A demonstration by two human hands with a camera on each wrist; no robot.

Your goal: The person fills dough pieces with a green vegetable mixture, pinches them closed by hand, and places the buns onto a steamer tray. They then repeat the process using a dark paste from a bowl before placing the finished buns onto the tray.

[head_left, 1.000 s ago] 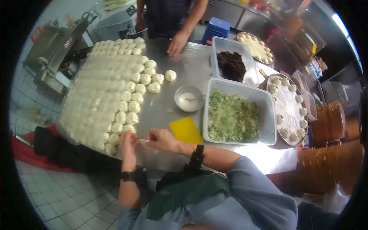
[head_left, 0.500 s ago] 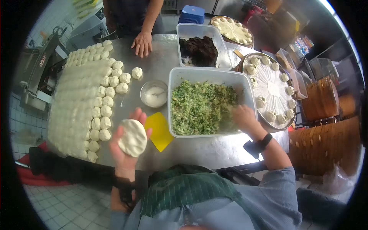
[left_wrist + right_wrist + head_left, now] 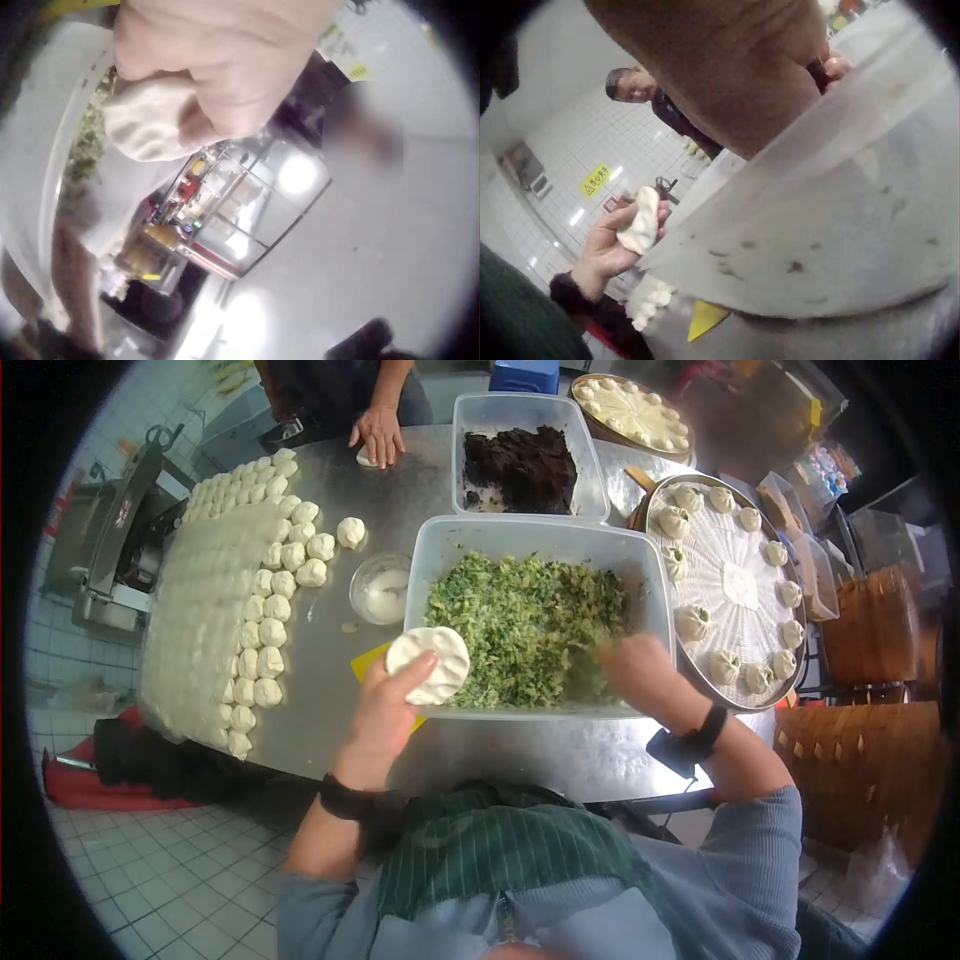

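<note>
In the head view my left hand (image 3: 380,705) holds a flat round dough wrapper (image 3: 430,665) over the near left corner of the vegetable filling bin (image 3: 545,713). The thumb lies across the wrapper's top face. Finger dents mark the dough wrapper (image 3: 146,120) in the left wrist view. My right hand (image 3: 645,675), blurred, reaches into the bin's right side, at the chopped green filling (image 3: 520,620). From the right wrist view, the bin's wall (image 3: 817,232) hides part of that hand; I cannot tell whether it grips anything.
Rows of dough balls (image 3: 270,660) line the table's left side, partly under plastic sheeting. Nearby are a bowl of white powder (image 3: 380,590), a yellow scraper (image 3: 370,660) and a bin of dark filling (image 3: 520,465). A round steamer (image 3: 710,600) holds shaped buns. Opposite, another person's hand (image 3: 380,435) touches dough.
My hands were together at the table's near left, then parted. The left carried the wrapper right to the bin, turning its thumb over it. The right moved across into the filling bin.
</note>
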